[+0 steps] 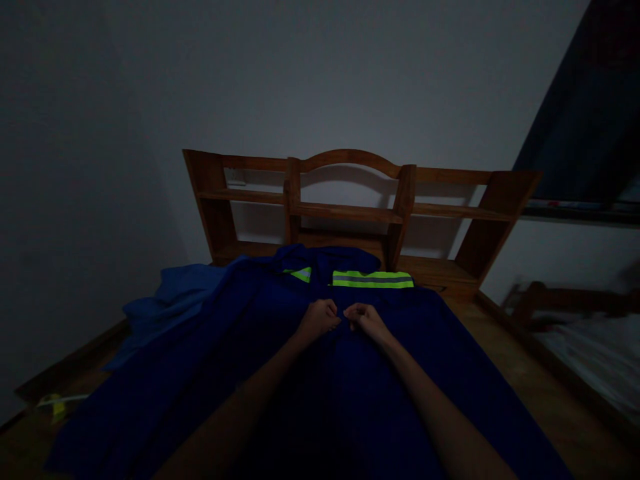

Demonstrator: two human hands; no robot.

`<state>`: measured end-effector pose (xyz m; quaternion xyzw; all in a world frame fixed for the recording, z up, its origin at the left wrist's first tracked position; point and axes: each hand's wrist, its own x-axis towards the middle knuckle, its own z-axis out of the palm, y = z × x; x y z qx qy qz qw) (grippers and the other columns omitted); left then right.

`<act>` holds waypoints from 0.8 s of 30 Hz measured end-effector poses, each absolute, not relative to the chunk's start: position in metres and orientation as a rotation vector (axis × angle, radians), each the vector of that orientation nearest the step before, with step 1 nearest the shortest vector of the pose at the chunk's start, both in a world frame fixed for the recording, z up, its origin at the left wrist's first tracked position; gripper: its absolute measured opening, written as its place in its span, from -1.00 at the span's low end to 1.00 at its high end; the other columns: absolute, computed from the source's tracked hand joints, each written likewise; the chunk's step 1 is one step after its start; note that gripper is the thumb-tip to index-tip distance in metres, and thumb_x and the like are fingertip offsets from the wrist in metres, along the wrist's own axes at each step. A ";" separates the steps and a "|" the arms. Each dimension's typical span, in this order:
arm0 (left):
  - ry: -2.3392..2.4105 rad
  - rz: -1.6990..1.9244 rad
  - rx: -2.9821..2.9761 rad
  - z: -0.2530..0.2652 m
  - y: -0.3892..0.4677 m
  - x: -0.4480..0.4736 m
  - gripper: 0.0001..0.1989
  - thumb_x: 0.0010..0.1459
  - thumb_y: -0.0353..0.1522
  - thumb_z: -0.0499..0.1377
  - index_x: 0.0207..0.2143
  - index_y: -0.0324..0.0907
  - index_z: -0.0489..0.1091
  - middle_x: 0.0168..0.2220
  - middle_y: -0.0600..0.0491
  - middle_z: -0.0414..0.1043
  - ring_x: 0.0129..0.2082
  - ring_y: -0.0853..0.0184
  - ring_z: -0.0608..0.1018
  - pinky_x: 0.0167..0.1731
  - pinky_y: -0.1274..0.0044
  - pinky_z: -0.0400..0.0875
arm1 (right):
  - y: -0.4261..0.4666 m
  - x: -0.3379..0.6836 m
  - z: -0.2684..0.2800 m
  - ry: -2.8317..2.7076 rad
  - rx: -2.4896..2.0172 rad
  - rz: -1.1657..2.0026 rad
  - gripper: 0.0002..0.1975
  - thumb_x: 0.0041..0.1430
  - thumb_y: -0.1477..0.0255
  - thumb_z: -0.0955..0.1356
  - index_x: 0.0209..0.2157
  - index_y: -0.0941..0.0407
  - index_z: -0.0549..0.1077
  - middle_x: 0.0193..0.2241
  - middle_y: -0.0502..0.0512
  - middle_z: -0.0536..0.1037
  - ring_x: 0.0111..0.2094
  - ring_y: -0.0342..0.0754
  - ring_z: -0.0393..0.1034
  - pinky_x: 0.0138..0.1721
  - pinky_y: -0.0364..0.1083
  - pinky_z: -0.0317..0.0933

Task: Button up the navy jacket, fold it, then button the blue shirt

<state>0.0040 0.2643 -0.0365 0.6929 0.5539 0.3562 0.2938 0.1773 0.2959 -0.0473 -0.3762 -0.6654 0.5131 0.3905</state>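
It is too dim to tell whether the left hand (319, 317) or the right hand (367, 320) pinches anything; the dark blue garment (415, 327) runs off the bottom edge, its lower part lost in shadow, and it hides part of the lighter blue cloth (187, 287); the yellow thing (57, 405) at lower left is too blurred to name; the dark panel (590, 113) and the pale sheeting (600, 347) are cut off at the right

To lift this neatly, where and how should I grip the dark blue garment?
I'd probably grip the dark blue garment by its outer right edge, near the longer reflective strip, coming from the right: it lies spread out, and light blue cloth adjoins its left side.
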 end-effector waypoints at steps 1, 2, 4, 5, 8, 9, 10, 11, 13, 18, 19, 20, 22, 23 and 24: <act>1.516 0.957 1.912 -0.034 0.261 0.006 -0.88 -0.08 -0.39 0.18 -0.41 -0.21 0.34 -0.54 0.11 0.43 -0.57 0.42 0.47 -0.57 0.65 0.24 | 0.296 0.178 -0.047 -1.695 -0.956 1.299 -0.72 -0.08 0.27 0.35 -0.43 0.22 0.40 -0.70 -0.04 0.36 -0.67 -0.20 0.22 -0.60 -0.22 0.04; 1.569 0.984 1.976 -0.031 0.259 0.008 -0.90 -0.07 -0.40 0.16 -0.41 -0.20 0.34 -0.52 0.11 0.43 -0.54 0.42 0.47 -0.54 0.64 0.23 | 0.296 0.178 -0.046 -1.698 -0.956 1.293 -0.72 -0.07 0.26 0.35 -0.43 0.22 0.40 -0.71 -0.04 0.36 -0.67 -0.20 0.22 -0.60 -0.22 0.03; 1.704 1.080 2.078 -0.028 0.257 0.011 -0.89 -0.05 -0.42 0.13 -0.38 -0.17 0.35 -0.46 0.10 0.43 -0.45 0.40 0.47 -0.46 0.62 0.23 | 0.296 0.179 -0.045 -1.699 -0.954 1.274 -0.70 -0.03 0.23 0.34 -0.42 0.22 0.40 -0.71 -0.03 0.36 -0.67 -0.19 0.22 -0.60 -0.22 0.04; 1.764 1.124 2.102 -0.028 0.257 0.013 -0.88 -0.03 -0.42 0.12 -0.36 -0.16 0.35 -0.43 0.09 0.43 -0.42 0.39 0.47 -0.43 0.61 0.23 | 0.296 0.179 -0.045 -1.700 -0.950 1.263 -0.69 0.00 0.22 0.33 -0.41 0.22 0.40 -0.70 -0.03 0.37 -0.67 -0.19 0.22 -0.60 -0.22 0.04; 1.828 1.112 2.065 -0.034 0.265 0.012 -0.85 -0.04 -0.42 0.12 -0.33 -0.14 0.36 -0.39 0.09 0.43 -0.39 0.39 0.46 -0.39 0.61 0.23 | 0.296 0.180 -0.047 -1.721 -0.932 1.230 -0.67 0.02 0.18 0.32 -0.41 0.21 0.38 -0.66 0.00 0.40 -0.63 -0.18 0.27 -0.56 -0.21 0.11; 1.812 1.084 2.030 -0.037 0.268 0.011 -0.85 -0.05 -0.43 0.13 -0.35 -0.15 0.37 -0.39 0.09 0.44 -0.39 0.39 0.45 -0.39 0.61 0.23 | 0.297 0.180 -0.049 -1.733 -0.928 1.216 -0.66 0.02 0.18 0.32 -0.41 0.21 0.38 -0.65 0.00 0.40 -0.62 -0.17 0.29 -0.55 -0.21 0.13; 1.783 1.066 1.996 -0.040 0.271 0.009 -0.85 -0.07 -0.44 0.15 -0.36 -0.16 0.38 -0.39 0.09 0.44 -0.40 0.40 0.45 -0.40 0.62 0.23 | 0.297 0.181 -0.050 -1.744 -0.929 1.201 -0.66 0.03 0.17 0.32 -0.40 0.21 0.37 -0.65 0.00 0.40 -0.62 -0.16 0.30 -0.53 -0.20 0.15; 1.750 1.064 1.970 -0.043 0.274 0.006 -0.85 -0.08 -0.45 0.15 -0.37 -0.16 0.38 -0.39 0.09 0.44 -0.41 0.41 0.45 -0.40 0.63 0.23 | 0.297 0.181 -0.050 -1.754 -0.933 1.183 -0.67 0.04 0.18 0.31 -0.38 0.20 0.37 -0.64 0.00 0.41 -0.61 -0.15 0.32 -0.52 -0.19 0.17; 1.696 1.083 1.942 -0.046 0.277 0.002 -0.88 -0.08 -0.44 0.16 -0.39 -0.18 0.40 -0.41 0.10 0.45 -0.42 0.42 0.45 -0.42 0.64 0.23 | 0.294 0.181 -0.047 -1.773 -0.951 1.135 -0.69 0.05 0.20 0.30 -0.36 0.19 0.36 -0.62 -0.01 0.41 -0.60 -0.14 0.33 -0.51 -0.18 0.19; 1.678 1.160 1.920 -0.043 0.269 -0.001 -0.76 0.10 -0.25 0.08 -0.44 -0.23 0.40 -0.52 0.08 0.41 -0.49 0.42 0.45 -0.46 0.64 0.23 | 0.248 0.177 -0.014 -1.828 -0.999 0.880 -0.79 0.13 0.29 0.26 -0.32 0.14 0.37 -0.44 0.06 0.47 -0.48 -0.12 0.35 -0.43 -0.16 0.19; 1.683 1.181 1.923 -0.040 0.266 0.000 -0.70 0.15 -0.21 0.02 -0.44 -0.23 0.39 -0.54 0.08 0.40 -0.51 0.41 0.43 -0.47 0.63 0.22 | 0.231 0.177 -0.007 -1.868 -0.999 0.779 -0.81 0.16 0.31 0.24 -0.32 0.13 0.38 -0.39 0.07 0.47 -0.43 -0.11 0.36 -0.39 -0.16 0.20; 1.690 1.203 1.929 -0.038 0.261 0.000 -0.66 0.19 -0.21 -0.03 -0.45 -0.23 0.39 -0.55 0.08 0.38 -0.52 0.41 0.42 -0.47 0.62 0.22 | 0.214 0.176 -0.002 -1.918 -0.998 0.669 -0.82 0.18 0.33 0.22 -0.32 0.12 0.39 -0.36 0.07 0.47 -0.38 -0.09 0.36 -0.34 -0.15 0.20; 1.706 1.243 1.952 -0.032 0.248 0.003 -0.65 0.23 -0.24 -0.08 -0.45 -0.23 0.38 -0.53 0.07 0.36 -0.51 0.41 0.41 -0.43 0.61 0.23 | 0.180 0.177 0.001 -2.018 -1.009 0.480 -0.82 0.22 0.38 0.20 -0.33 0.10 0.40 -0.34 0.07 0.46 -0.32 -0.08 0.36 -0.26 -0.13 0.19; 1.714 1.262 1.963 -0.030 0.239 0.004 -0.67 0.23 -0.27 -0.08 -0.43 -0.22 0.38 -0.48 0.06 0.37 -0.47 0.40 0.42 -0.39 0.60 0.24 | 0.165 0.178 -0.002 -2.054 -1.026 0.428 -0.82 0.22 0.41 0.19 -0.33 0.09 0.40 -0.33 0.07 0.45 -0.31 -0.07 0.35 -0.24 -0.13 0.18; 1.722 1.281 1.975 -0.028 0.229 0.005 -0.71 0.22 -0.30 -0.06 -0.42 -0.22 0.38 -0.43 0.04 0.37 -0.41 0.40 0.43 -0.33 0.59 0.25 | 0.152 0.179 -0.007 -2.079 -1.050 0.392 -0.82 0.21 0.45 0.19 -0.33 0.08 0.41 -0.33 0.07 0.44 -0.31 -0.07 0.35 -0.23 -0.12 0.18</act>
